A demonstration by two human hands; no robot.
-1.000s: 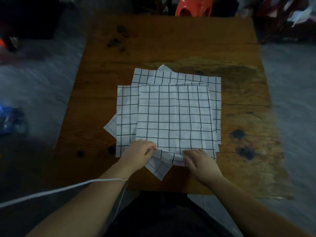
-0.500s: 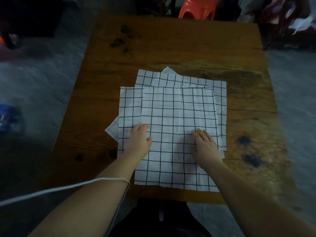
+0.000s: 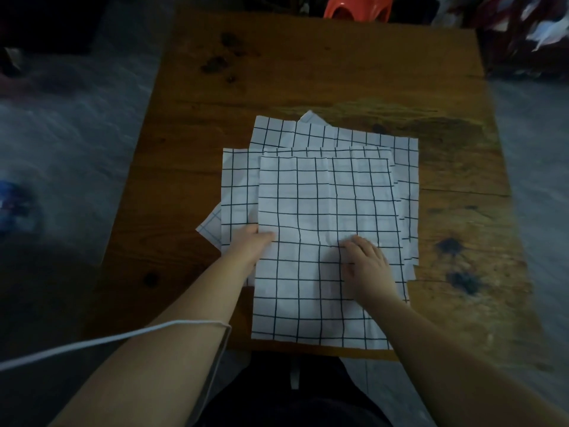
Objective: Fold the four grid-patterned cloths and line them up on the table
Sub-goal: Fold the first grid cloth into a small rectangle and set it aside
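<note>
Several white cloths with a black grid lie in a loose stack on the wooden table (image 3: 308, 72). The top cloth (image 3: 323, 195) is spread flat and reaches the table's near edge. Under it, other cloths (image 3: 338, 134) stick out at the back, left and right. My left hand (image 3: 251, 246) is at the top cloth's left edge, thumb on top, fingers tucked under the edge. On the cloth's near right part my right hand (image 3: 366, 266) rests, fingers spread and pressing down.
An orange plastic stool (image 3: 357, 7) stands beyond the table's far edge. Cluttered bags (image 3: 523, 26) sit at the back right. A white cord (image 3: 107, 340) runs across my left forearm. Grey floor surrounds the table, which has bare wood at the back and sides.
The top cloth was pulled open toward me from its near edge and now lies flat. My left hand slid to the cloth's left edge; my right hand stays pressing on the cloth.
</note>
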